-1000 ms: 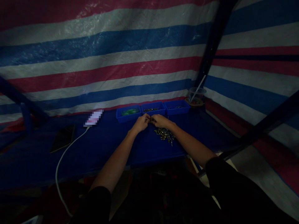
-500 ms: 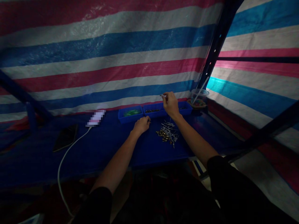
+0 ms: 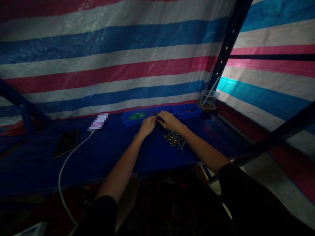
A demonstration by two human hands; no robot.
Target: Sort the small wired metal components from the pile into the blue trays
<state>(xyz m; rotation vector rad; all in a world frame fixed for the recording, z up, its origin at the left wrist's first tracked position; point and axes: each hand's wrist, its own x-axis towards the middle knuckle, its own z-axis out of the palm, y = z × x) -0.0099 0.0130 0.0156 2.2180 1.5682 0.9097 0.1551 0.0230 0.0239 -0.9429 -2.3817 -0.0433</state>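
Note:
My left hand [image 3: 147,126] and my right hand [image 3: 170,121] meet fingertip to fingertip just in front of the middle blue tray [image 3: 172,109]. Both are closed in a pinch, and the small piece between them is too dark and hidden to name. Below my right hand, on the blue tabletop [image 3: 152,157], lies a pile of small metal parts [image 3: 174,139], some brass-coloured and stubby, others thin silver pins. The left blue tray [image 3: 131,123] holds something green. A few thin pieces lie in the right blue tray [image 3: 189,115].
A lit phone [image 3: 98,122] with a white cable [image 3: 63,177] is on the left, beside a dark phone [image 3: 66,143]. At the back right stands a clear plastic cup [image 3: 208,98] with a straw. Striped sheeting [image 3: 123,65] hangs behind, and a metal post [image 3: 225,49] rises at right.
My right hand, raised earlier with a thin pale piece, has come down and left to meet my left hand. My left hand has shifted slightly up. The view has tilted a little.

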